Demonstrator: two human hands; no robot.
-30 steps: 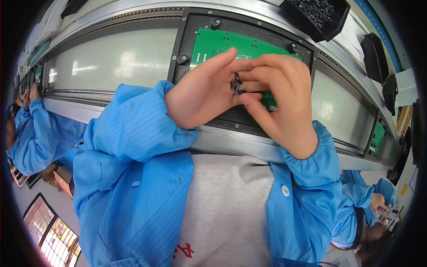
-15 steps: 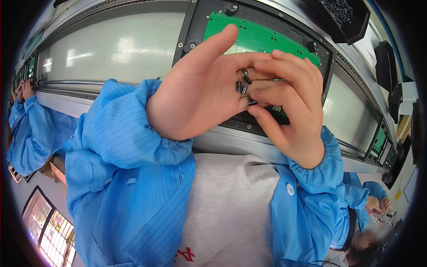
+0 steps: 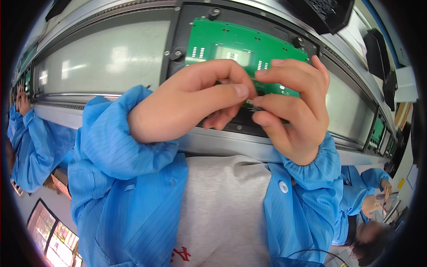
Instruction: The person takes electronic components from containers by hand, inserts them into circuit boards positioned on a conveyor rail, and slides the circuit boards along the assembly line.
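Note:
My left hand (image 3: 191, 100) is curled closed, its thumb against the bent fingers. The small black cylindrical capacitors seen in its palm before are now hidden inside it. My right hand (image 3: 296, 104) meets it fingertip to fingertip, thumb and bent fingers pinched around a tiny capacitor (image 3: 254, 108), of which thin metal leads show. Both hands hover over the near part of a green circuit board (image 3: 249, 42), which lies in a black frame (image 3: 178, 33). Pale slots and small holes mark the board, and my hands cover part of it.
The frame sits on a conveyor with metal rails (image 3: 222, 141). A black bin (image 3: 327, 13) of small dark parts stands at the far right, with another dark tray (image 3: 378, 53) beyond. Co-workers in blue sleeves work at left (image 3: 46, 142) and lower right (image 3: 376, 178).
My left hand has turned over and curled its fingers, hiding the several capacitors that lay on it. My right fingers have drawn slightly apart from it. The board appears shifted left in view.

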